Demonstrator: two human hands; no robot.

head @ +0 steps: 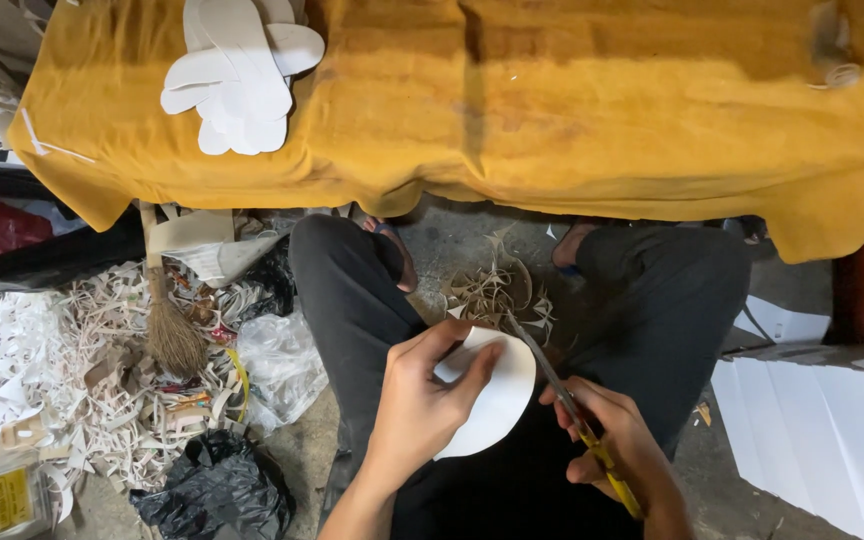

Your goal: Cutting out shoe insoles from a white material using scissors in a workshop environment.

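Observation:
My left hand (414, 405) grips a rounded white sheet piece (500, 398) over my lap, thumb on top of it. My right hand (620, 450) holds yellow-handled scissors (562, 395); their blades run along the right edge of the white piece, tips pointing away from me. Curled paper offcuts (497, 292) lie on the floor between my knees. A stack of several white sole-shaped cutouts (237, 72) rests on the yellow cloth-covered table (572, 110) ahead.
A heap of pale scraps (62, 370) covers the floor at left, with a small broom (167, 320), a clear plastic bag (282, 365) and a black bag (217, 490). White flat sheets (817, 420) are stacked at right.

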